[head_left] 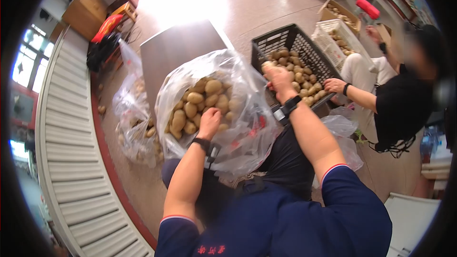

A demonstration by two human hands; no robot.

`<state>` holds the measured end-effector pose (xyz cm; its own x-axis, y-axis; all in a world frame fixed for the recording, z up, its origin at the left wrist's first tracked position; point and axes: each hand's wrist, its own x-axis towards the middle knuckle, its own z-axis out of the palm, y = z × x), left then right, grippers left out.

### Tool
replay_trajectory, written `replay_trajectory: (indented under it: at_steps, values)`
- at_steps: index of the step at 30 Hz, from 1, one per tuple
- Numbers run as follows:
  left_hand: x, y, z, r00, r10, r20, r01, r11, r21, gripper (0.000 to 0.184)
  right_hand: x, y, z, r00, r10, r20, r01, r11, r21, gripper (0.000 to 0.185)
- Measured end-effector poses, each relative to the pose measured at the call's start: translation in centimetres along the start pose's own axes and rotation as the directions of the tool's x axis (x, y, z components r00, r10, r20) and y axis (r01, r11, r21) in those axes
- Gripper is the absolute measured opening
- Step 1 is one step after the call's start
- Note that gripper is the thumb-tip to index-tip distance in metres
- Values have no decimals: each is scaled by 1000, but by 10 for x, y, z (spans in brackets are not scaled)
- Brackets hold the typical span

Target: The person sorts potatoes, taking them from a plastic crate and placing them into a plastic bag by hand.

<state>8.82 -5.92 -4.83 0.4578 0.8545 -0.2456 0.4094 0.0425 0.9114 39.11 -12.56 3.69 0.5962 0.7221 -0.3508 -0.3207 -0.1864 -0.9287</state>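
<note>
A clear plastic bag point(247, 128), full of potatoes point(194, 98), lies open in front of me. My left hand point(210, 123) is in the bag's mouth, fingers curled down against the potatoes; what they hold, if anything, is hidden. To the right, my right hand point(281, 81) is closed around a pale potato point(268, 65) at the near left side of a dark slatted crate point(272, 36). More potatoes point(304, 77) fill much of that crate. Both my wrists wear black bands.
A brown board point(183, 43) lies behind the bag. Another bag of potatoes point(135, 133) sits at left, beside a white radiator point(76, 162). At right a seated person point(400, 90) has one hand at the crate's edge. Beyond are a white crate point(328, 38) and a cardboard box point(326, 7), both with potatoes.
</note>
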Motion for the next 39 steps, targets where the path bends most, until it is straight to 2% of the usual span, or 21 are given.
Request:
replay_trajectory:
  at_steps: [2, 4, 5, 7, 8, 10, 11, 12, 14, 20, 22, 26, 28, 30, 31, 33, 34, 35, 36, 38, 39]
  values:
    - [1, -8, -1, 994, 104, -26, -96, 972, 214, 28, 11, 3, -18, 993, 110, -44, -109, 993, 42, 30]
    - [-11, 14, -2, 1000, 2, -8, 0, 970, 241, 31, 28, 13, -35, 974, 212, -80, -202, 972, 119, 28]
    - [-13, 17, -4, 1000, 0, -16, 4, 971, 238, 31, 36, 19, -44, 960, 265, -84, -252, 957, 142, 27]
    - [-18, 21, -5, 996, -39, 77, 10, 937, 348, 35, 45, 24, -55, 933, 348, -94, -323, 924, 206, 22]
    - [-20, 23, -5, 996, -44, 74, 16, 937, 348, 35, 49, 24, -59, 926, 360, -111, -332, 919, 213, 18]
    - [-23, 25, -7, 984, -102, 143, 11, 846, 533, 39, 50, 26, -66, 909, 378, -174, -333, 912, 241, 16]
    - [-23, 19, -6, 987, -73, 140, -15, 839, 545, 44, 55, 31, -73, 909, 386, -157, -344, 908, 238, 16]
    - [-25, 21, -6, 988, -72, 135, -13, 839, 544, 44, 58, 33, -76, 879, 426, -213, -368, 891, 264, 22]
    - [-27, 24, -5, 966, -201, 164, 69, 809, 584, 47, 62, 37, -84, 859, 436, -267, -369, 890, 266, 31]
    - [-39, 20, 3, 970, -154, 187, -32, 684, 729, 42, 54, 30, -81, 835, 413, -363, -372, 911, 181, 31]
    - [-40, 15, 8, 974, -133, 184, -45, 682, 730, 39, 47, 25, -71, 852, 347, -392, -310, 938, 158, 23]
    - [-42, 14, 10, 976, -123, 180, -53, 669, 741, 37, 30, 16, -47, 945, 217, -244, -212, 976, 46, 30]
    - [-41, 17, 8, 980, -111, 166, -47, 679, 733, 36, 22, 13, -30, 957, 167, -237, -175, 985, -12, 30]
    - [-38, 26, 5, 989, -121, 85, 39, 770, 637, 35, 11, 12, -14, 969, -88, -232, 46, 983, -178, 31]
    - [-35, 21, 5, 996, -74, 48, 31, 803, 595, 35, 8, 13, -11, 972, -180, -148, 143, 962, -232, 31]
    - [-26, 26, 5, 999, 35, -42, -10, 866, 500, 35, 13, 28, 0, 893, -450, -6, 444, 884, -146, 26]
    - [-28, 31, 6, 994, 72, -87, -25, 895, 446, 35, -7, 15, 10, 869, -493, 52, 491, 841, -225, 23]
    - [-26, 29, 7, 987, 127, -97, -81, 921, 380, 36, -6, 21, 15, 792, -596, 129, 602, 730, -323, 21]
    - [-22, 28, 9, 979, 174, -104, -134, 940, 314, 37, -31, 8, 26, 768, -603, 215, 636, 680, -364, 19]
    - [-20, 35, 12, 985, 156, -67, -147, 980, 132, 40, -49, 9, 37, 685, -604, 407, 729, 568, -382, 23]
    - [-21, 37, 13, 989, 146, -31, -144, 988, 56, 41, -64, 0, 42, 690, -481, 541, 722, 503, -475, 28]
